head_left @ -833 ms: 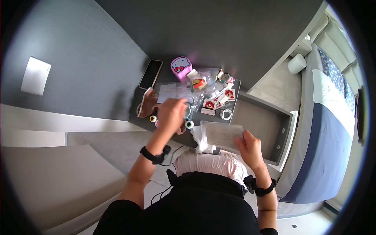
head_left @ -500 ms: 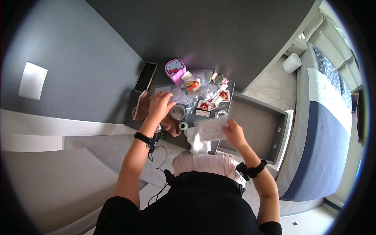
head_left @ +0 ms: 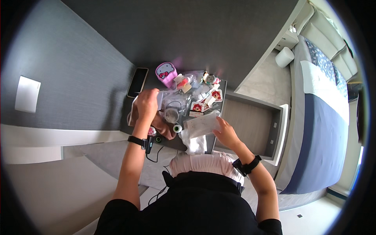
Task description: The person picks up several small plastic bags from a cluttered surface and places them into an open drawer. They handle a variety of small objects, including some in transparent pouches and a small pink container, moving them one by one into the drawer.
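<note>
My right hand (head_left: 227,134) is closed on the edge of a clear flat plastic packet (head_left: 200,125), held over the front right of the small dark table. A crumpled white cloth or tissue (head_left: 196,144) lies partly beneath it. My left hand (head_left: 147,105) is closed at the table's left side, its fingertips pinching a clear plastic bag (head_left: 160,100). Brown cloth (head_left: 164,129) lies below that hand, partly hidden by the forearm. Between my hands are a round clear container (head_left: 171,115) and a small white bottle (head_left: 177,128) with a dark green centre.
At the table's back stand a phone (head_left: 138,82), a pink cat-faced box (head_left: 166,73) and small figurines (head_left: 211,78). Red-and-white cards (head_left: 197,107) lie right of centre. An open drawer (head_left: 250,121) juts out on the right, with a bed (head_left: 321,133) beyond it.
My left hand has gone from loosely spread fingers to a closed grip on the clear bag. My right hand still holds the packet, now tilted differently. The view has shifted slightly.
</note>
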`<state>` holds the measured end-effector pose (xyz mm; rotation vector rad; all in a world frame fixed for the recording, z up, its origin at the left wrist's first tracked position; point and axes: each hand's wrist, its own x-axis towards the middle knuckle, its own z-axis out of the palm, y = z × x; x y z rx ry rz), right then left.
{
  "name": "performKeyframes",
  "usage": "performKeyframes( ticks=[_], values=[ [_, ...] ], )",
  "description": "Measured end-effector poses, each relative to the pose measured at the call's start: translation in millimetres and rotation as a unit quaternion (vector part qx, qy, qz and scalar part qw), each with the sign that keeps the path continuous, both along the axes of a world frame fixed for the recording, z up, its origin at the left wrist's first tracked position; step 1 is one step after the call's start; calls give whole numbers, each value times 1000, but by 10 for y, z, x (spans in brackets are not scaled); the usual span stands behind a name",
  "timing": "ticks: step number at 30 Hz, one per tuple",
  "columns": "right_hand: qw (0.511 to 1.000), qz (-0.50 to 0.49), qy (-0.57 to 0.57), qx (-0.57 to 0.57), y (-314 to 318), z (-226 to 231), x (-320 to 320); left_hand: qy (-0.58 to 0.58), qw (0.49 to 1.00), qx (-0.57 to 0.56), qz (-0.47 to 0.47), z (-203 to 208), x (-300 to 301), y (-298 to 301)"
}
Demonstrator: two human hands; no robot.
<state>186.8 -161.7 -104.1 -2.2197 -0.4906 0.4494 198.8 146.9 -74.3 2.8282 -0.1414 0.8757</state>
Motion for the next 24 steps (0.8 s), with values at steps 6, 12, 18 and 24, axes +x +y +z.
performKeyframes(
  ticks=[6,12,18,24],
  values=[
    [992,49,-26,-110,24,182,67,-82,986,-144,-21,487,-143,-280],
    [977,-7,-82,198,115,949,35,89,935,-323,-118,796,-345,-870],
    [984,69,-60,155,-87,985,22,145,930,-261,-215,822,-387,-1283],
    [926,-183,157,291,-625,689,-70,173,935,-266,-162,808,-497,-1249]
  ],
)
